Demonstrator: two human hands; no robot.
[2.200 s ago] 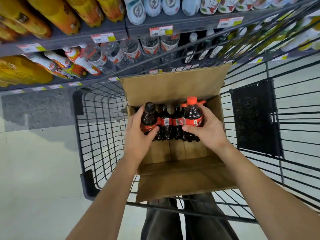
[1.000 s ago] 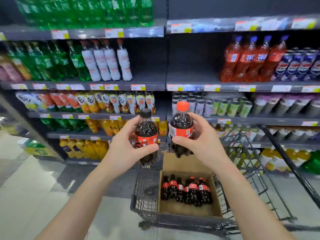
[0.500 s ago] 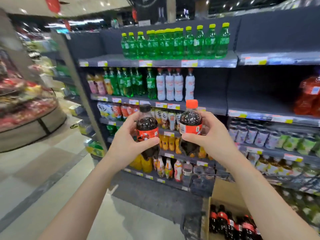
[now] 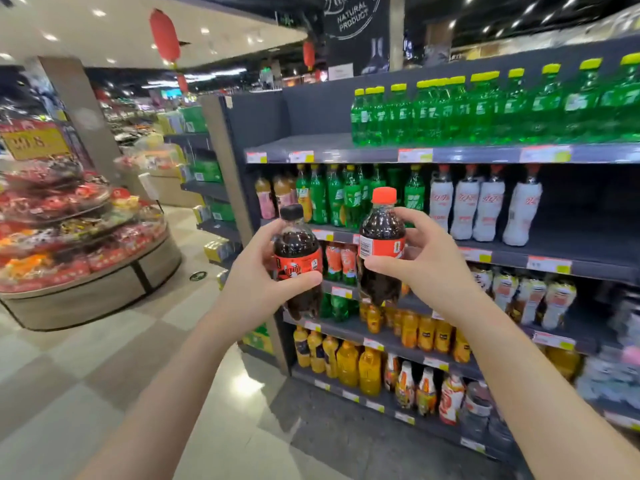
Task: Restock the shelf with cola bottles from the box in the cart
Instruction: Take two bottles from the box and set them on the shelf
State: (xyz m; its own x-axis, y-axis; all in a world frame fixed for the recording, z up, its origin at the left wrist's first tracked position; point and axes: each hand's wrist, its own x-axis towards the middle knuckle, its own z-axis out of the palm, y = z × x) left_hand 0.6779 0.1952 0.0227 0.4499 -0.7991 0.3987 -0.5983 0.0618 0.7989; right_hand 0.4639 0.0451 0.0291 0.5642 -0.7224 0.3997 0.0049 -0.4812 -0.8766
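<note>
My left hand (image 4: 258, 287) grips a small black-capped cola bottle (image 4: 297, 251) by its red label. In my right hand (image 4: 427, 268) is a second cola bottle (image 4: 381, 237) with a red cap, held upright around its middle. Both bottles hang in the air side by side in front of the dark grey drinks shelf (image 4: 446, 155). The top shelf board has a bare stretch (image 4: 311, 143) left of the green bottles (image 4: 485, 109). The cart and its box are out of view.
White-sleeved bottles (image 4: 485, 206) stand on the second shelf, with bare shelf (image 4: 585, 237) to their right. Orange juice bottles (image 4: 349, 365) fill lower shelves. A round display of red packets (image 4: 69, 233) stands on the left across the tiled aisle floor (image 4: 86, 375).
Both hands lifted a cola bottle each out of the box in the cart and raised them. My view swung up and left, so the cart has left the frame.
</note>
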